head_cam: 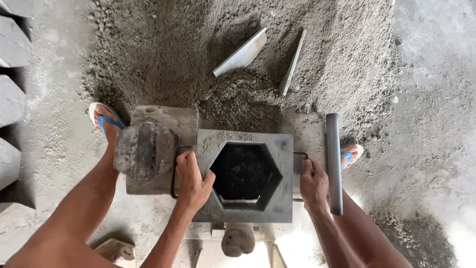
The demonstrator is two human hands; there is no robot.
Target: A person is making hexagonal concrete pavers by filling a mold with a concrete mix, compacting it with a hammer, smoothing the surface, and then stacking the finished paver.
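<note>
A grey metal mould (277, 149) with a dark hexagonal opening (244, 171) sits on a dusty metal base in the middle of the head view. My left hand (191, 179) grips the mould's left side, fingers over its edge by a thin side handle. My right hand (312, 182) is closed around the thin handle on the mould's right side. A heavy hexagonal metal block (144, 149) rests on the base to the left of my left hand. A round metal bar (334, 161) stands along the right, next to my right hand.
A heap of damp grey sand mix (248, 54) lies beyond the mould, with two flat metal plates (241, 52) stuck in it. Finished grey blocks (11, 99) line the left edge. My feet in blue sandals (105, 119) flank the base.
</note>
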